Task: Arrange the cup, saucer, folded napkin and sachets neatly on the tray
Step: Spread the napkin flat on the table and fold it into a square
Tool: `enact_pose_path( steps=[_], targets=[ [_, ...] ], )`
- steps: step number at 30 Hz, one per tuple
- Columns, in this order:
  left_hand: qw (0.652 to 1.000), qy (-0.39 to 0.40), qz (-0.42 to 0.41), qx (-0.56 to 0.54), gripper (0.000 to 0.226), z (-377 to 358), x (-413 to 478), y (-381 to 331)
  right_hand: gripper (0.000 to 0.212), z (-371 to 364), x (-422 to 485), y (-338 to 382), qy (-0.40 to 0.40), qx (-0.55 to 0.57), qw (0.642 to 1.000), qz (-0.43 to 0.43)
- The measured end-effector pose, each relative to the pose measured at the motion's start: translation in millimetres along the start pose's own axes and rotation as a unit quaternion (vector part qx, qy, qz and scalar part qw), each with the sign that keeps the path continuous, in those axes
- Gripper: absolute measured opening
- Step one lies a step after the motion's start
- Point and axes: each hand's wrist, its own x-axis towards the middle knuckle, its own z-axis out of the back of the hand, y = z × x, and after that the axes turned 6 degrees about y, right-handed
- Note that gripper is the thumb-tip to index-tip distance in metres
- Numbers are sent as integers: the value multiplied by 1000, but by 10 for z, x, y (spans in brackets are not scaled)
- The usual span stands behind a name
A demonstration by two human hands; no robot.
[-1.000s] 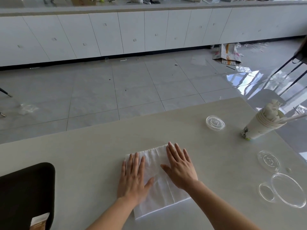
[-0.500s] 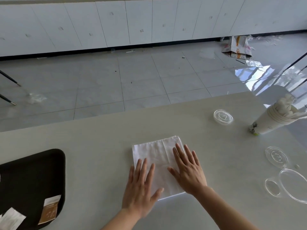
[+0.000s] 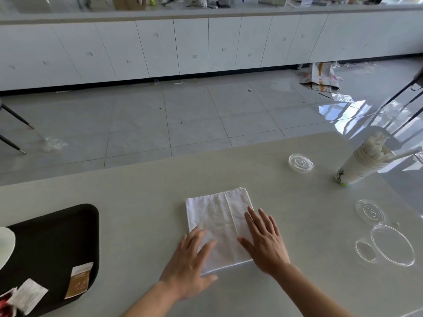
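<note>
At the lower left of the frame the black tray [image 3: 57, 236] sits on the table [image 3: 137, 202]. A brown sachet [image 3: 80, 280] and a white sachet [image 3: 29, 294] lie loose near its front edge. A pale round shape [image 3: 5, 245] is cut off by the frame edge, and I cannot tell whether it is the saucer.

In the lower middle, the left hand [image 3: 190, 264] lies flat, fingers straight, on the near left corner of the folded napkin [image 3: 217, 216]. The napkin is on the table, well apart from the tray. The right hand [image 3: 265, 243] lies flat along its right edge, fingers spread, and neither hand grips anything.

The worry I'd have is the fold. Lifted by one corner, the layers could fall open, and dragged across the table they could bunch up. Set down carelessly on the tray, the napkin might cover or knock the sachets.

The clear lids [image 3: 369, 211] and the paper cups [image 3: 359, 165] on the right look safely out of the way.
</note>
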Motion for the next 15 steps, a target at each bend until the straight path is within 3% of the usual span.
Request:
enact_pose_path(
  steps=[6, 15],
  targets=[
    [995, -67, -70, 32, 13, 127, -162, 27, 71, -30, -312, -25, -4, 18, 1000, 9],
    [991, -97, -27, 92, 6, 61, -331, -101, 64, -20, -692, -146, 32, 36, 998, 43]
  ],
)
